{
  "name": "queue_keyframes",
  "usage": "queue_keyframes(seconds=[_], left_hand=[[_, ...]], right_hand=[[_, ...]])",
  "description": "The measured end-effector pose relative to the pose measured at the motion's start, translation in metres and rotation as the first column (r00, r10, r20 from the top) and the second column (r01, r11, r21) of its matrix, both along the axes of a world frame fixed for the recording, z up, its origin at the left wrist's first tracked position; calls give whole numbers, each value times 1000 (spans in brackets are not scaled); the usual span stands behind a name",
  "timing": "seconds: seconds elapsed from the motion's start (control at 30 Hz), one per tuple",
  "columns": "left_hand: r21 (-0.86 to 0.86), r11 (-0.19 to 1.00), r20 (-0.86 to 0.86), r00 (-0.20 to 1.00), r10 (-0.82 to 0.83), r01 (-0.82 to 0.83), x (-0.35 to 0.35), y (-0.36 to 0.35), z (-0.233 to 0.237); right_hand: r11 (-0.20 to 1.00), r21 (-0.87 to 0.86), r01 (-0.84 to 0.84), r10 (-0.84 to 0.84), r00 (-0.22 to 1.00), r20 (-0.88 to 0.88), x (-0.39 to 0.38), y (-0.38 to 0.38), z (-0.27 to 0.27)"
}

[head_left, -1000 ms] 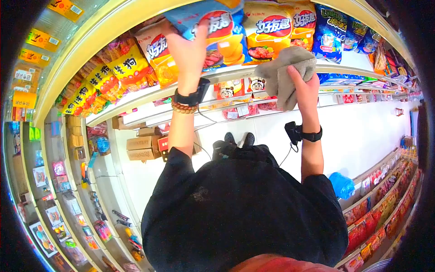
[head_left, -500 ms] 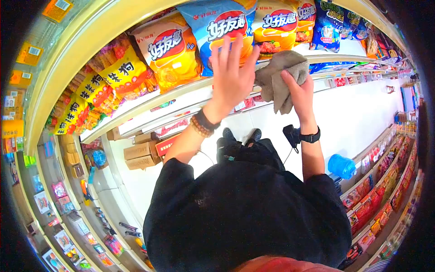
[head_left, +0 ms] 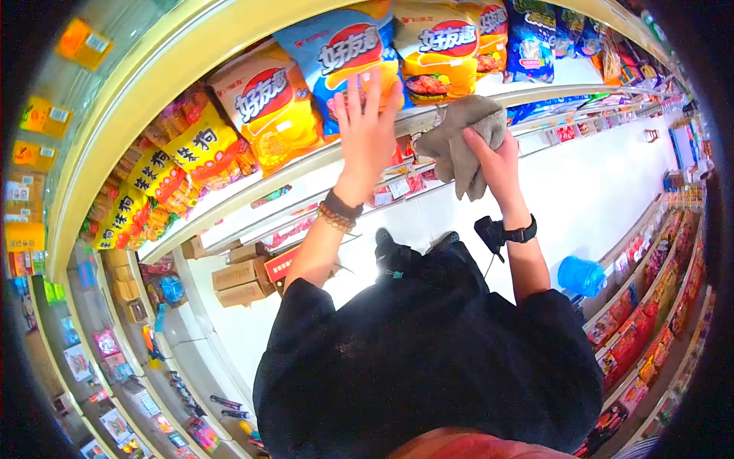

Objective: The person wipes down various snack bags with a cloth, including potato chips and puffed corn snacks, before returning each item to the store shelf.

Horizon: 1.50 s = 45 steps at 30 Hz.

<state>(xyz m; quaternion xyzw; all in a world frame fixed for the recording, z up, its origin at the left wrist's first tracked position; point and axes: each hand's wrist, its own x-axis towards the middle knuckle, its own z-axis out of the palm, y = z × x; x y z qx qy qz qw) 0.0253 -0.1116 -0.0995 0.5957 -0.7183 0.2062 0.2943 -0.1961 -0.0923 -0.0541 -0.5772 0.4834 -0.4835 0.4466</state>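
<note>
My left hand (head_left: 365, 138) is raised with its fingers spread at the lower part of a blue and orange snack bag (head_left: 336, 50); whether it touches the bag I cannot tell. A crumpled grey-brown cloth (head_left: 462, 141) is gripped in my right hand (head_left: 493, 164), thumb on top, just in front of the shelf edge (head_left: 527, 97). To the left of my left hand stands an orange and pink bag (head_left: 267, 111). A yellow-orange bag (head_left: 437, 57) stands behind the cloth.
Yellow-labelled snack packs (head_left: 200, 145) fill the shelf's left part, dark blue bags (head_left: 531, 42) its right. Cardboard boxes (head_left: 243, 281) lie on the floor at left. A blue water jug (head_left: 581, 276) stands at right beside lower shelves (head_left: 638, 325).
The view has shifted slightly, so the bags appear further left. My left hand stays spread near the blue bag, and my right hand still grips the cloth, which has changed shape a little.
</note>
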Motion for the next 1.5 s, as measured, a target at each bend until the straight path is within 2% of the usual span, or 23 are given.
queue_keyframes(seconds=[0.03, 0.13, 0.27, 0.4, 0.43, 0.53, 0.57, 0.67, 0.7, 0.73, 0.8, 0.9, 1.0, 1.03, 1.13, 1.23, 1.37, 1.5], left_hand=[[26, 999, 22, 999, 27, -28, -1, 1, 3], [63, 998, -58, 998, -22, 25, -7, 11, 13], [24, 999, -91, 995, -38, 41, -30, 10, 10], [-44, 998, -161, 987, 29, -37, -80, 7, 24], [-74, 997, -199, 980, 13, -28, -100, 6, 28], [-114, 982, -293, 940, -178, 150, -173, -10, 31], [-93, 974, -310, 924, -225, 206, -202, -16, 32], [-35, 930, -376, 857, -352, 366, -284, -41, 35], [-16, 921, -397, 844, -362, 388, -308, -45, 37], [0, 912, -417, 829, -372, 409, -330, -50, 42], [10, 898, -448, 805, -389, 439, -360, -59, 45], [17, 891, -459, 795, -396, 453, -387, -63, 44], [60, 889, -466, 800, -378, 455, -400, -73, 35], [74, 887, -464, 803, -374, 455, -403, -77, 34], [102, 884, -460, 810, -364, 456, -406, -93, 32], [87, 881, -470, 799, -375, 465, -411, -114, 27], [64, 864, -505, 763, -404, 500, -425, -157, 10], [80, 896, -435, 824, -364, 438, -444, -187, 5]], right_hand=[[1000, 10, 3, -3, 1000, 3, -6, -1, -4], [999, 38, 15, -17, 999, 38, -27, -5, -16], [999, 53, -10, 3, 993, 117, -62, -17, -30], [998, 54, -11, 1, 984, 179, -108, -33, -32], [998, 56, 4, -14, 984, 180, -124, -40, -37], [999, 1, 41, -40, 978, 207, -173, -60, -35], [998, -32, 53, -44, 974, 221, -190, -69, -30], [958, -251, 137, -118, 989, 89, -248, -104, -23], [923, -345, 169, -180, 984, -1, -273, -120, -24], [906, -383, 183, -202, 979, -9, -291, -133, -16], [771, -613, 173, -342, 925, -169, -328, -163, 1], [573, -807, 146, -542, 806, -239, -357, -206, 6], [641, -765, -62, -441, 786, -433, -369, -248, -30], [718, -689, -100, -385, 767, -513, -362, -250, -41], [710, -584, -394, -328, 549, -769, -341, -246, -59], [692, -526, -494, -188, 580, -793, -332, -251, -68], [629, -431, -647, -67, 507, -859, -337, -250, -60], [507, -538, -673, 194, 698, -689, -353, -265, -54]])
